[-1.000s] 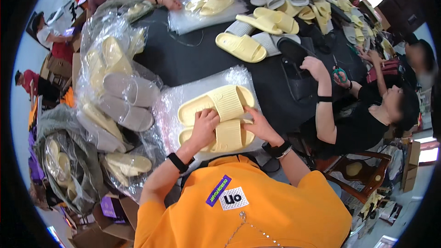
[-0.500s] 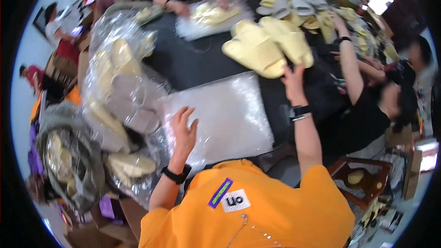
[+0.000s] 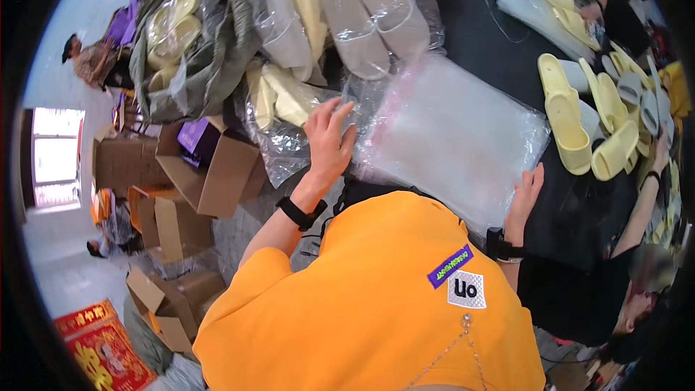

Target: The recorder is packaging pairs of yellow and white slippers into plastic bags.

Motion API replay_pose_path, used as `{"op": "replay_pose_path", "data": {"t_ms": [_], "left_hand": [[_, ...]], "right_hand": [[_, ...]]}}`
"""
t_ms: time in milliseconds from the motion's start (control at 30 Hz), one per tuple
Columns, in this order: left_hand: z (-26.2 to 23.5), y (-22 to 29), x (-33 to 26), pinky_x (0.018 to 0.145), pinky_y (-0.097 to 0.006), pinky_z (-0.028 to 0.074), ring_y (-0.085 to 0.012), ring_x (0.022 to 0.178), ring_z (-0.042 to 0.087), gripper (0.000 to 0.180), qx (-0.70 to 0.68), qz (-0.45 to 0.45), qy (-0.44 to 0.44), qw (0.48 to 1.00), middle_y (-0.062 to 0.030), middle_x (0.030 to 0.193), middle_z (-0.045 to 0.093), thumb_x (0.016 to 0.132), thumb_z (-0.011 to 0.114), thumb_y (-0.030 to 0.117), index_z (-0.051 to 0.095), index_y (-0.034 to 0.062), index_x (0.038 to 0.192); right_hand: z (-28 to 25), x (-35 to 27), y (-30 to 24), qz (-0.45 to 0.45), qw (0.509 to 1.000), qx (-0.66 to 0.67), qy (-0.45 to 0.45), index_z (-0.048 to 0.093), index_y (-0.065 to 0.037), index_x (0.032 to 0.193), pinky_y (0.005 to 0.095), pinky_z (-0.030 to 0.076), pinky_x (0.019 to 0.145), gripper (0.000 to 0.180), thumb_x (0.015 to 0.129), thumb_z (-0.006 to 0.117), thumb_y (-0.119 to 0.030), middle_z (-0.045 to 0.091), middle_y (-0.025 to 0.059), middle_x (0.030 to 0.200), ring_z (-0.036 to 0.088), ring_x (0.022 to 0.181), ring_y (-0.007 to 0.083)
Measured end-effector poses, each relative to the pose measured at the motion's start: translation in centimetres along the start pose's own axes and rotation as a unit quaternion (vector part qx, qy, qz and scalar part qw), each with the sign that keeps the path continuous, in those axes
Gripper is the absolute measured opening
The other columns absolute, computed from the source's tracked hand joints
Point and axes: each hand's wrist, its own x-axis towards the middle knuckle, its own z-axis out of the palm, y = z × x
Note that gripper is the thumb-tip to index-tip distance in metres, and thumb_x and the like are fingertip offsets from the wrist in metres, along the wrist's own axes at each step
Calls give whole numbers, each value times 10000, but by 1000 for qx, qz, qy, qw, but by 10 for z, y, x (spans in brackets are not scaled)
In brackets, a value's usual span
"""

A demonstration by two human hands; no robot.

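My left hand (image 3: 331,137) is open, fingers apart, over the near-left edge of the table, beside a clear bag holding yellow slippers (image 3: 279,101). Whether its fingertips touch that bag I cannot tell. A stack of flat clear plastic bags (image 3: 456,130) lies in front of me. At its right edge is my right hand (image 3: 527,199), open with the fingers stretched out and nothing held. Beyond that hand, a yellow slipper (image 3: 566,119) lies sole down on the dark table (image 3: 492,18). Another yellow slipper (image 3: 615,148) leans among others beside it.
Bagged grey slippers (image 3: 376,25) lie behind my left hand. A grey-green sack (image 3: 210,76) holds more bagged yellow slippers. Open cardboard boxes (image 3: 210,166) stand on the floor at left. A co-worker's arm (image 3: 644,203) reaches in at right; another co-worker's hand (image 3: 592,11) handles bagged slippers across the table.
The view has swung left. My right hand has come away from the pair of yellow slippers to the edge of the bag stack. My left hand has moved off the stack toward the bagged slippers.
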Motion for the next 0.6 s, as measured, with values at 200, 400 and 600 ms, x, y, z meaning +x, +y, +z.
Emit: {"op": "replay_pose_path", "data": {"t_ms": [200, 400, 600], "left_hand": [[45, 18, -7, 944, -417, 326, -336, 1146, 397, 602, -107, 44, -149, 982, -160, 1298, 388, 730, 669, 156, 434, 170, 1284], [125, 90, 34, 914, -494, 337, -361, 1152, 386, 617, -95, 186, -160, 965, -170, 1361, 304, 774, 631, 224, 363, 246, 1330], [191, 115, 29, 836, -633, 349, -393, 1225, 303, 621, 51, 71, -364, 927, -159, 1405, 243, 804, 567, 378, 298, 255, 1350]], "right_hand": [[8, -9, 0, -68, 994, -67, 48, 279, -62, 1346, 343, 313, 941, 459, 951, 357, -281, 344, 83, 1308, 385, 1137, 215], [-3, -3, 7, -58, 989, -113, 72, 370, -67, 1258, 291, 362, 785, 400, 952, 341, -324, 444, 52, 1129, 440, 913, 154], [-10, -7, 0, -168, 970, -97, 147, 365, -33, 1229, 311, 362, 826, 356, 938, 391, -238, 430, 95, 1131, 429, 930, 175]]}}
